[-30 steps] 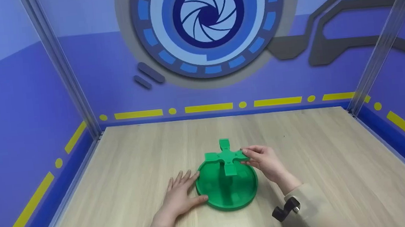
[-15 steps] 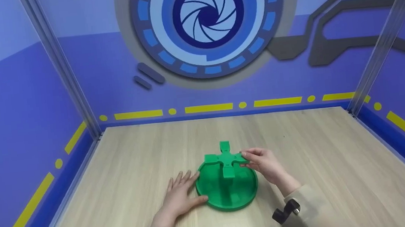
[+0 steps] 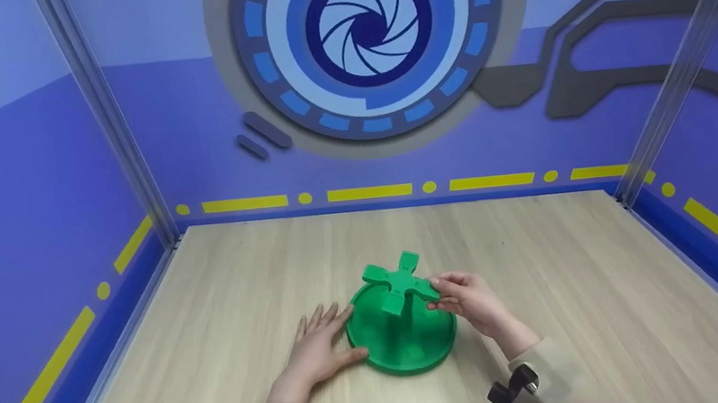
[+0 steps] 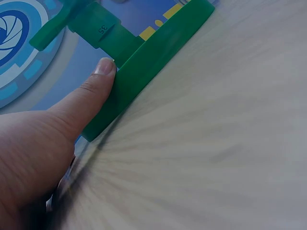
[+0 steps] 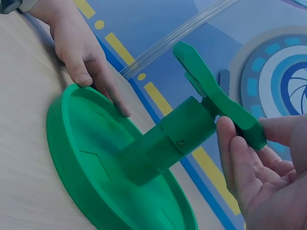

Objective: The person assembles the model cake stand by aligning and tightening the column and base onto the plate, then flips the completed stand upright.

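A round green tray (image 3: 409, 356) with a raised rim lies on the table. From its middle rises a thick green post (image 5: 168, 139) marked with a number. At the top of the post is a green cross-shaped piece (image 3: 401, 282) with flared arms. My right hand (image 3: 476, 302) pinches one arm of this cross between thumb and fingers. The left hand (image 3: 318, 352) spreads straight fingers along the tray's left side, its thumb (image 4: 91, 88) on the rim. In the right wrist view a narrower neck shows between cross and post.
The light wood table (image 3: 240, 274) is bounded by blue panels with yellow dashes (image 3: 371, 191) at the back and both sides. Metal corner posts (image 3: 118, 133) stand left and right. Both sleeves carry black wrist mounts (image 3: 512, 387).
The cross has turned clockwise as seen from above, and its far arm now points to the right. My right hand has followed slightly toward me. The left hand and tray stay put.
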Demonstrator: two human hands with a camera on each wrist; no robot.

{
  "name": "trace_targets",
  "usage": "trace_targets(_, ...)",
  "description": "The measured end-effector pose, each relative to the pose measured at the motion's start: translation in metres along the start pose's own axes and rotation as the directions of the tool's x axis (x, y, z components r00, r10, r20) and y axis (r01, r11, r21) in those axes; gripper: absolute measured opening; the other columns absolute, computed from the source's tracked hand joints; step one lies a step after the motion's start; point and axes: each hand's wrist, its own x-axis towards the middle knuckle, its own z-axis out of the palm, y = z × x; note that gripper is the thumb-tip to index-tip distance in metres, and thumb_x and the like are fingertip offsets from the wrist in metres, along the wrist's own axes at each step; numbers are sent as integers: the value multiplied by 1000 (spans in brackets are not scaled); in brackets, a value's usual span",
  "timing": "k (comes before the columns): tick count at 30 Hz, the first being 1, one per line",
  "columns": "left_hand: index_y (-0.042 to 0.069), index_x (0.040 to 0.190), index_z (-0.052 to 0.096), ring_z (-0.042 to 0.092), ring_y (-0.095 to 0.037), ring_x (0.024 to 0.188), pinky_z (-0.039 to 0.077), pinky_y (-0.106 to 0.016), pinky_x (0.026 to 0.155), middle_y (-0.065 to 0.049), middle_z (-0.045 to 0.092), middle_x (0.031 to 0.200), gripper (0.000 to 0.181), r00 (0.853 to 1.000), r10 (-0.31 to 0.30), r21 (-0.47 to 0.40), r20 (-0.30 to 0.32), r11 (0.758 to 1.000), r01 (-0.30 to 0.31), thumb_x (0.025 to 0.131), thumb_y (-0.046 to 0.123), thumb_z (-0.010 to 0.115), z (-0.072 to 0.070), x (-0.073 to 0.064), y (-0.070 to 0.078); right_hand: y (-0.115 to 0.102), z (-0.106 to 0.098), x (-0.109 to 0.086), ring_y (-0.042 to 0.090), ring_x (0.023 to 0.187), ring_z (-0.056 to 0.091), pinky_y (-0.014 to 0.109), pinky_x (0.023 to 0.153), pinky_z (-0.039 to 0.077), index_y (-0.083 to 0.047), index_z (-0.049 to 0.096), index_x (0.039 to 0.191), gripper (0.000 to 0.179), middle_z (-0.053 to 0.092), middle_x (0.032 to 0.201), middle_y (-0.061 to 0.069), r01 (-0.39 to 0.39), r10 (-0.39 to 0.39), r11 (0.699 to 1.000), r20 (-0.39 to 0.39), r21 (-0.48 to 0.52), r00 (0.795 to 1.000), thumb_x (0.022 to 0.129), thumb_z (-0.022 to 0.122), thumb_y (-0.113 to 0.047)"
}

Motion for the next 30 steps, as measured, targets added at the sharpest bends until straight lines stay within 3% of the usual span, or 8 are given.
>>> trace_targets(11,20,159,41,18,-46,158,5,-66,129,-19,33,167,98,1000,2,10,0,1000,-2,81,74,68,1,1,-1,5,11,-8,12,81,74,27,84,65,1,63,117,22,68,88,-2,-11,10,1000,18,28,1000,103,64,-16)
trace_targets(20,21,159,42,18,-45,159,6,-66,129,-18,34,167,97,1000,-1,9,-3,1000,1,82,73,69,0,0,-2,6,24,-13,13,79,74,27,84,65,7,54,126,36,68,88,-2,-14,14,1000,7,9,1000,102,65,-18)
trace_targets(30,22,159,42,19,-45,158,6,-66,129,-17,35,167,95,1000,-13,8,8,1000,12,83,71,70,-1,0,1,8,30,-14,12,81,75,28,87,64,4,50,125,37,70,89,-2,-14,14,999,6,-34,1000,102,65,-21)
